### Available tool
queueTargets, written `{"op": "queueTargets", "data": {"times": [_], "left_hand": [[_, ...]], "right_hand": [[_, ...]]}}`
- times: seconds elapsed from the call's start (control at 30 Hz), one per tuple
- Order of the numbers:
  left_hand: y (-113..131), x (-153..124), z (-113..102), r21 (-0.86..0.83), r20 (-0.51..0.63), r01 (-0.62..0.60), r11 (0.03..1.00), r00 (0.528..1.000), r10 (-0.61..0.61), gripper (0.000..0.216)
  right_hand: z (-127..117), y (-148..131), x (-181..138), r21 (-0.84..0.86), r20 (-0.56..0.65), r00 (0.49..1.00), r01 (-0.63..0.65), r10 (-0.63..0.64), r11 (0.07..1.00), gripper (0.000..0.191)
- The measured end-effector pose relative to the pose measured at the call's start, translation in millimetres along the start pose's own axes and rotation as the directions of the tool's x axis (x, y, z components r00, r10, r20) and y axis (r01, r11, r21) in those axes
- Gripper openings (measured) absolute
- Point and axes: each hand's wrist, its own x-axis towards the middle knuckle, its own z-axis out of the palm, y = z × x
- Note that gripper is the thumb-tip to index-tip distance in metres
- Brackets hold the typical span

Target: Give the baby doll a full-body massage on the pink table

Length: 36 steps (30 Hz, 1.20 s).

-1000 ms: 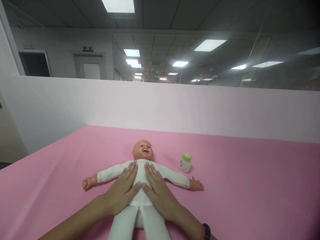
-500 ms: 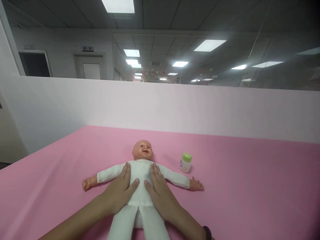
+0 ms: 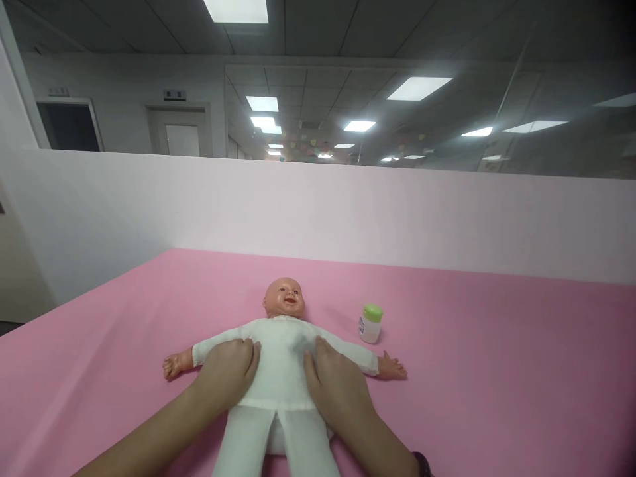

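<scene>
A baby doll (image 3: 279, 361) in a white suit lies on its back on the pink surface, arms spread, head pointing away from me. My left hand (image 3: 227, 374) rests flat on the left side of its torso, fingers stretched out toward the armpit. My right hand (image 3: 336, 384) lies flat on the right side of the torso in the same way. The middle of the chest shows bare between them. Neither hand holds anything.
A small white jar with a green lid (image 3: 370, 323) stands to the right of the doll's head, just above its arm. The pink surface (image 3: 497, 371) stretches wide on both sides. A pale partition wall (image 3: 348, 212) runs along its far edge.
Both hands have slid apart from the middle of the doll's chest out to its sides and slightly toward me. The doll and jar have stayed put.
</scene>
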Motion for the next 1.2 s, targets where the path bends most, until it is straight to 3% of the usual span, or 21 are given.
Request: {"op": "queueTargets", "data": {"times": [0.17, 0.33, 0.43, 0.5, 0.57, 0.7, 0.8, 0.97, 1.03, 1.1, 1.2], "left_hand": [[-7.9, 5.0, -2.9, 0.047, -0.031, 0.021, 0.999, 0.999, -0.019, 0.054], [-8.8, 3.7, -3.0, 0.011, -0.074, 0.002, 1.000, 0.997, -0.001, 0.052], [-5.9, 0.6, -0.9, -0.081, -0.119, -0.045, 0.996, 0.992, 0.035, 0.047], [-3.8, -0.8, 1.6, -0.243, -0.109, -0.065, 0.968, 0.993, 0.039, 0.045], [-1.4, -1.7, 3.8, -0.489, -0.045, -0.052, 0.871, 0.998, 0.035, 0.045], [5.4, -5.1, 0.6, -0.877, 0.096, 0.037, 0.479, 0.990, 0.100, 0.049], [11.4, -8.9, -8.6, -0.964, 0.128, 0.079, 0.252, 0.975, 0.184, 0.051], [14.2, -7.9, -16.0, -0.982, 0.186, 0.189, 0.001, 0.967, 0.174, 0.055], [12.3, -4.6, -14.7, -0.970, 0.203, 0.220, -0.108, 0.968, 0.148, 0.057], [8.8, 0.0, -12.9, -0.960, 0.204, 0.214, -0.182, 0.976, 0.073, 0.055], [0.5, 9.0, -9.6, -0.962, 0.206, 0.187, -0.199, 0.975, -0.078, 0.049]], "right_hand": [[-1.5, 11.2, 6.6, -0.145, -0.119, 0.993, -0.027, 0.009, 0.989, 0.044], [-3.0, 18.7, 12.1, -0.056, -0.157, 0.987, -0.048, 0.039, 0.997, 0.047], [-4.5, 19.7, 13.2, 0.009, -0.168, 0.984, -0.051, 0.052, 0.999, 0.049], [-5.8, 21.2, 14.2, 0.046, -0.184, 0.980, -0.065, 0.073, 0.997, 0.049], [-7.6, 24.8, 16.6, 0.090, -0.211, 0.972, -0.084, 0.101, 0.992, 0.048], [-10.1, 40.8, 27.5, 0.235, -0.296, 0.944, -0.079, 0.149, 0.969, 0.045], [-10.8, 58.8, 38.4, 0.335, -0.379, 0.903, -0.069, 0.201, 0.940, 0.043], [-16.6, 86.7, 49.7, 0.419, -0.474, 0.820, -0.110, 0.320, 0.901, 0.039], [-20.1, 95.6, 51.7, 0.436, -0.429, 0.834, -0.146, 0.347, 0.888, 0.037], [-22.4, 103.9, 53.0, 0.412, -0.324, 0.885, -0.186, 0.334, 0.892, 0.035], [-22.6, 115.2, 53.8, 0.342, -0.105, 0.961, -0.208, 0.257, 0.917, 0.028]]}}
